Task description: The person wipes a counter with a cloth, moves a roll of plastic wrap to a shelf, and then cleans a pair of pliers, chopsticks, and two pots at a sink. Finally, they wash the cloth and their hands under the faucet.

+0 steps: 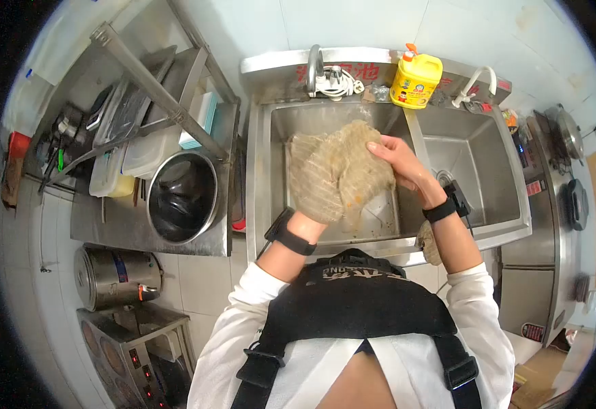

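A soiled beige-brown striped rag (318, 174) hangs over the left sink basin (283, 123). My right hand (400, 160) pinches its right side between thumb and fingers. The rag drapes over my left hand, hiding its fingers; only my left wrist (303, 228) shows below the cloth, so its grip cannot be made out. An orange-brown stain marks the lower part of the rag. A second bunched cloth (429, 243) lies at the front edge of the sink, below my right forearm.
Behind the basins are a metal faucet (314, 71), a coiled white cable (339, 83), a yellow pump jug (416, 80) and a white faucet (478, 85). The right basin (472, 146) adjoins. A steel bowl (182, 198) sits on the left counter, above a steel pot (124, 276).
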`<action>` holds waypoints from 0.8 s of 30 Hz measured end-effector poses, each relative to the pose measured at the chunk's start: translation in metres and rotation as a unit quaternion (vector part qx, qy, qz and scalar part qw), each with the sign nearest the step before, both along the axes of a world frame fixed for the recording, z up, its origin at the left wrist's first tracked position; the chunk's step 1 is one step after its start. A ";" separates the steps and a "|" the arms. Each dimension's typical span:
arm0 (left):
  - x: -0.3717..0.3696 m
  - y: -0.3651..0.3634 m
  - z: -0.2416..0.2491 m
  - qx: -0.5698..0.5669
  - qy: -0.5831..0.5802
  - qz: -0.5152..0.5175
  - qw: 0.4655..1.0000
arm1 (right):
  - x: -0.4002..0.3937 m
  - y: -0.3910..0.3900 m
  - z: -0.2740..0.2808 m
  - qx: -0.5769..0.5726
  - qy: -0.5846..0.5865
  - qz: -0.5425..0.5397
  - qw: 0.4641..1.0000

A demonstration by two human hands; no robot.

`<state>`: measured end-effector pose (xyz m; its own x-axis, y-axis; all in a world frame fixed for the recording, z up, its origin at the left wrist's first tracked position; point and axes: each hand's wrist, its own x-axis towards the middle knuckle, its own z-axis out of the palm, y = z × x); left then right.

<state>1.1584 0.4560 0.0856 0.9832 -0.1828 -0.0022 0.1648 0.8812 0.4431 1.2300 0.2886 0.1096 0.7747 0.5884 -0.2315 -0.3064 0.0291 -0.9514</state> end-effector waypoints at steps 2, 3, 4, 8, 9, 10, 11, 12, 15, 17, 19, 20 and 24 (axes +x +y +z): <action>0.007 -0.001 0.001 0.129 -0.017 -0.010 0.991 | 0.019 -0.006 -0.008 0.011 -0.033 -0.084 0.996; 0.008 0.003 -0.013 0.131 -0.023 -0.012 0.991 | 0.026 -0.010 -0.010 0.021 -0.064 -0.165 0.984; 0.010 0.013 -0.043 0.096 0.052 -0.053 0.993 | 0.025 -0.006 0.004 0.099 -0.061 -0.205 0.972; 0.012 0.024 -0.121 0.179 0.243 -0.134 0.944 | 0.034 0.003 -0.034 0.101 -0.239 -0.243 0.935; 0.005 0.011 -0.084 0.081 0.212 -0.146 0.963 | 0.023 0.009 -0.042 0.060 -0.228 -0.207 0.949; 0.002 0.001 -0.064 -0.020 0.184 -0.157 0.970 | 0.006 0.019 -0.043 0.006 -0.233 -0.199 0.952; 0.011 -0.003 -0.065 -0.019 0.183 -0.165 0.969 | -0.010 0.032 -0.054 -0.007 -0.255 -0.194 0.947; 0.026 -0.007 -0.068 -0.035 0.162 -0.185 0.969 | -0.028 0.045 -0.067 -0.020 -0.276 -0.187 0.943; 0.034 -0.016 -0.032 -0.003 0.150 -0.228 0.962 | -0.080 0.064 -0.047 -0.126 -0.468 -0.232 0.843; 0.051 -0.014 -0.072 0.039 0.166 -0.233 0.957 | -0.088 0.064 -0.049 -0.163 -0.505 -0.195 0.825; 0.049 -0.031 -0.110 -0.227 0.118 -0.381 0.889 | -0.052 0.048 -0.071 -0.179 -0.478 -0.243 0.825; 0.040 -0.055 -0.103 -0.086 0.161 -0.207 0.961 | -0.024 0.038 -0.075 -0.224 -0.390 -0.268 0.852; 0.026 -0.065 -0.060 0.036 0.169 -0.071 0.982 | 0.018 0.023 -0.076 -0.219 -0.253 -0.374 0.865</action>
<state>1.1849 0.3915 0.0251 0.8884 -0.3055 -0.3427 0.4327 0.8066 0.4026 1.2480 0.3113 0.0339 0.9682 -0.1792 0.1748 0.1011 -0.3587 -0.9279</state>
